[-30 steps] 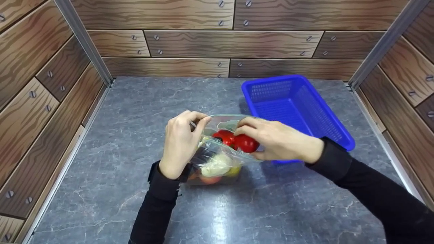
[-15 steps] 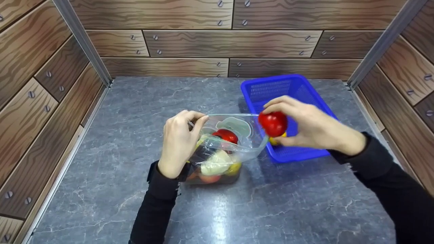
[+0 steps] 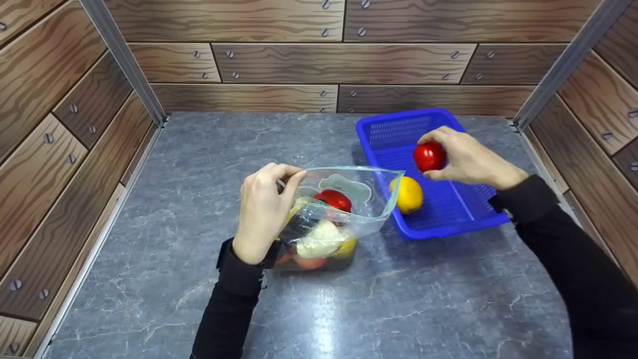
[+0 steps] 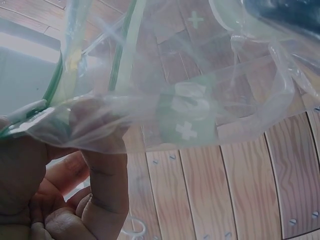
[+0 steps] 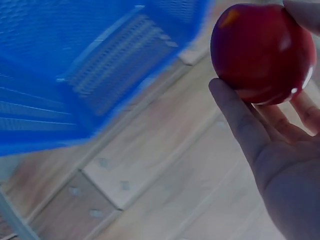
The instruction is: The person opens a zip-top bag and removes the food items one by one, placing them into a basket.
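My left hand (image 3: 264, 212) pinches the rim of a clear zip-lock bag (image 3: 369, 224) at its left corner; the left wrist view shows the plastic (image 4: 240, 100) stretched out from its thumb and finger. Inside the bag are a glossy red piece (image 3: 335, 199), a pale whitish piece (image 3: 319, 240) and yellow and orange-red pieces lower down. Over the blue plastic basket (image 3: 364, 144), my right hand (image 3: 463, 157) grips a round, shiny red tomato (image 3: 429, 156) between thumb and fingers. A lemon (image 3: 408, 194) lies in the basket at its near left, partly behind the bag's corner.
The basket stands on the right of the grey marbled table (image 3: 209, 149), and the bag's mouth overlaps its left rim. Wood-patterned walls (image 3: 344, 62) enclose the back and sides, with metal posts (image 3: 124, 60) in the corners.
My right hand has lifted the tomato out of the bag's mouth and carried it right and back over the basket. The lemon has come into sight in the basket. My left hand stays put.
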Action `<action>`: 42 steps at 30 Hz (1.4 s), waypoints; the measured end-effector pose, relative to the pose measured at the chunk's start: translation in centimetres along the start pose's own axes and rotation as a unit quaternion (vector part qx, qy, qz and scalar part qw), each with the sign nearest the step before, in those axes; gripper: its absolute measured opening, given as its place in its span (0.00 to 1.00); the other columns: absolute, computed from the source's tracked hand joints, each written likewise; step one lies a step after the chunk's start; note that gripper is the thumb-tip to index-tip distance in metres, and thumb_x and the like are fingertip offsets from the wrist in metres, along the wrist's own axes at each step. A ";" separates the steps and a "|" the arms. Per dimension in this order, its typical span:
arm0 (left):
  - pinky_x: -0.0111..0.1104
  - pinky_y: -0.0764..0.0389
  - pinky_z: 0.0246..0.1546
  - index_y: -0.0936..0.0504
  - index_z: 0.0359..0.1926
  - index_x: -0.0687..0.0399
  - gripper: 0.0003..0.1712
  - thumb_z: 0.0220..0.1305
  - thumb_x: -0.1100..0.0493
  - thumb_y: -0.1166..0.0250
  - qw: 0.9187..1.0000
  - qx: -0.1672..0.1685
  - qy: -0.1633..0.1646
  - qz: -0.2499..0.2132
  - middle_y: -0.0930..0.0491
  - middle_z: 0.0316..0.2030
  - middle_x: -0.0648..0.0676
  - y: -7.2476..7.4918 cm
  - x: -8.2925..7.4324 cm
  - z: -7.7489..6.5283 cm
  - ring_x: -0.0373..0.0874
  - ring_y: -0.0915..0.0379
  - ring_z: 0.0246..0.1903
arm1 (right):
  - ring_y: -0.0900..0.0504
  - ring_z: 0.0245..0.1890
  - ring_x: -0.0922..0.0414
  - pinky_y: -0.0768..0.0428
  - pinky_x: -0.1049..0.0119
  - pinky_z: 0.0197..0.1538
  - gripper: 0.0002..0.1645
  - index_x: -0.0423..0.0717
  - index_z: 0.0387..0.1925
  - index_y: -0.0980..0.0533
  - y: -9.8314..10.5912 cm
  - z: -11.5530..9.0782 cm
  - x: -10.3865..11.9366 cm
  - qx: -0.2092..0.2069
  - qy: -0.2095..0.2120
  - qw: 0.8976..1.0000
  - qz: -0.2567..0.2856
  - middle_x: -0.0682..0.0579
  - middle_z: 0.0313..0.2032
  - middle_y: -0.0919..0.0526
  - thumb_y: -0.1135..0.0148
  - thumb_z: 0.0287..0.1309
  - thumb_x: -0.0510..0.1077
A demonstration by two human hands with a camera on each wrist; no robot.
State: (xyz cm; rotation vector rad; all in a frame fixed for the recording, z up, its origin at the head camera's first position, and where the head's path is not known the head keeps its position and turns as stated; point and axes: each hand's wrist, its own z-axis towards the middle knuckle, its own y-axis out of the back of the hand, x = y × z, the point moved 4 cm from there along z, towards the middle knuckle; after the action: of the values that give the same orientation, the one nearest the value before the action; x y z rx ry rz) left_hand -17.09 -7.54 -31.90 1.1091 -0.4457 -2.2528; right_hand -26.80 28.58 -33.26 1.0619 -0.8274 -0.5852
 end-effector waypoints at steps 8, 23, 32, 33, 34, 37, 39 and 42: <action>0.28 0.32 0.26 0.12 0.33 0.49 0.09 0.64 0.51 0.34 1.000 -0.001 0.002 0.001 0.19 0.24 0.49 -0.2 -0.1 -0.1 0.39 0.26 0.22 | 0.24 0.48 0.39 0.23 0.44 0.51 0.38 0.36 0.53 0.26 -4.1 2.6 -6.2 0.072 -0.108 0.992 -0.010 0.34 0.49 0.22 0.22 0.38 0.45; 0.27 0.32 0.26 0.12 0.34 0.50 0.09 0.64 0.52 0.35 1.000 0.001 -0.001 -0.003 0.19 0.24 0.49 -0.3 0.2 0.0 0.38 0.26 0.22 | 0.22 0.46 0.37 0.23 0.45 0.52 0.39 0.32 0.55 0.29 -8.5 5.6 -9.8 0.128 -0.201 0.971 -0.009 0.30 0.48 0.21 0.25 0.41 0.44; 0.27 0.33 0.26 0.12 0.34 0.51 0.09 0.64 0.53 0.35 1.000 0.000 -0.003 -0.002 0.19 0.24 0.49 -0.2 0.3 0.1 0.38 0.27 0.22 | 0.22 0.44 0.38 0.23 0.44 0.50 0.35 0.31 0.52 0.27 -10.4 5.6 -9.5 0.147 -0.174 0.973 -0.032 0.30 0.44 0.20 0.26 0.42 0.44; 0.27 0.33 0.26 0.12 0.34 0.51 0.09 0.64 0.53 0.35 1.000 0.000 -0.003 -0.002 0.19 0.24 0.49 -0.2 0.3 0.1 0.38 0.27 0.22 | 0.22 0.44 0.37 0.23 0.44 0.51 0.35 0.31 0.52 0.27 -10.4 5.6 -9.4 0.148 -0.173 0.973 -0.035 0.30 0.45 0.20 0.27 0.43 0.44; 0.27 0.33 0.26 0.12 0.34 0.50 0.09 0.64 0.53 0.35 1.000 0.001 -0.004 -0.002 0.19 0.24 0.49 -0.2 0.3 0.1 0.38 0.27 0.22 | 0.22 0.45 0.37 0.23 0.44 0.51 0.35 0.31 0.53 0.27 -10.4 5.7 -9.3 0.150 -0.171 0.973 -0.037 0.30 0.45 0.20 0.27 0.43 0.44; 0.27 0.33 0.26 0.12 0.34 0.50 0.09 0.64 0.53 0.35 1.000 0.001 -0.002 -0.005 0.20 0.23 0.49 -0.2 0.3 0.1 0.37 0.29 0.21 | 0.23 0.47 0.36 0.24 0.44 0.54 0.37 0.31 0.54 0.27 -10.1 5.7 -9.0 0.155 -0.164 0.974 -0.038 0.29 0.48 0.20 0.27 0.43 0.46; 0.27 0.32 0.26 0.12 0.33 0.50 0.08 0.64 0.53 0.34 1.000 0.000 0.000 -0.007 0.21 0.23 0.48 -0.2 0.2 0.1 0.36 0.30 0.21 | 0.23 0.49 0.36 0.25 0.43 0.55 0.38 0.32 0.55 0.27 -9.6 5.5 -8.7 0.159 -0.160 0.973 -0.039 0.29 0.49 0.21 0.28 0.45 0.48; 0.27 0.31 0.26 0.12 0.33 0.50 0.08 0.64 0.53 0.34 1.000 0.000 0.001 -0.007 0.21 0.23 0.48 -0.2 0.1 0.1 0.37 0.29 0.21 | 0.24 0.53 0.34 0.27 0.42 0.58 0.36 0.32 0.55 0.26 -8.3 5.1 -8.1 0.157 -0.149 0.976 -0.039 0.30 0.52 0.21 0.30 0.50 0.51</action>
State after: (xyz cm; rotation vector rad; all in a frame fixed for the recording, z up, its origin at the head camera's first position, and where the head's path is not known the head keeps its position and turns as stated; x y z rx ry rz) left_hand -17.30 -7.42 -31.97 1.1181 -0.4371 -2.2636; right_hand -35.88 28.92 -42.13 1.3172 -1.1732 -0.7064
